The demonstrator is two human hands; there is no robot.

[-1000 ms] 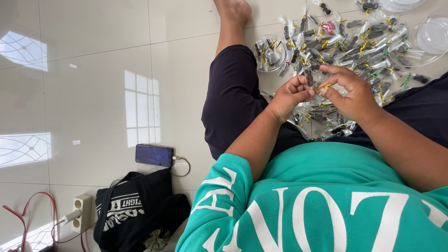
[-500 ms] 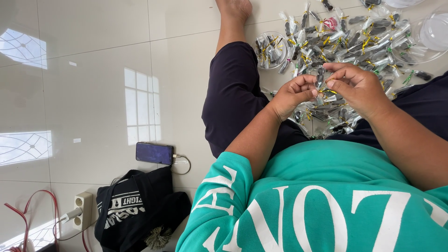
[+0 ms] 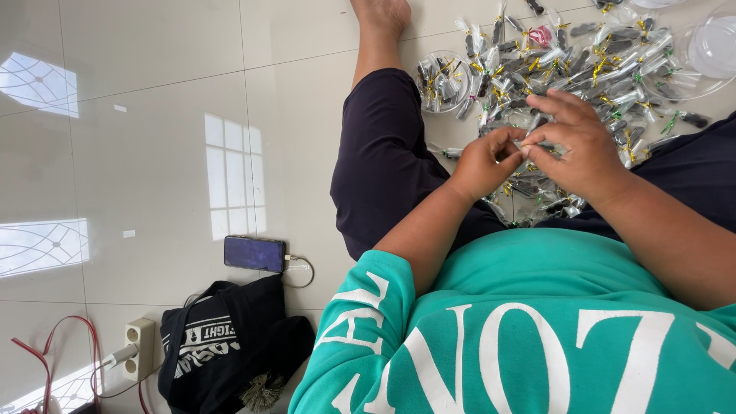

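White shiny floor tiles (image 3: 153, 100) fill the left side, with bright window shapes shining on them. At the near left, a white power strip (image 3: 139, 349) sits on the floor with red cords (image 3: 46, 360) beside it. Just right of that lies a black bag (image 3: 230, 345) with white letters on it. A dark phone (image 3: 254, 253) lies flat on the floor a little farther away than the bag, with a thin cable plugged into its right end. Next comes the person's leg in dark pants (image 3: 383, 161), stretching far away to a bare foot (image 3: 381, 14). The person wears a teal shirt (image 3: 521, 330) with big white letters. The left hand (image 3: 483, 161) and the right hand (image 3: 579, 146) meet in the middle, fingertips touching. Both hands have their fingers curled in and pinch one small clear packet (image 3: 524, 147) between them; it is mostly hidden, so I cannot tell more about it. Beyond and under the hands lies a big pile of small clear packets (image 3: 583, 61) with dark things inside, tied with yellow and green twists. A round clear dish (image 3: 443, 80) holding some packets sits at the left edge of the pile. At the far right sits another clear round lid (image 3: 713, 50).
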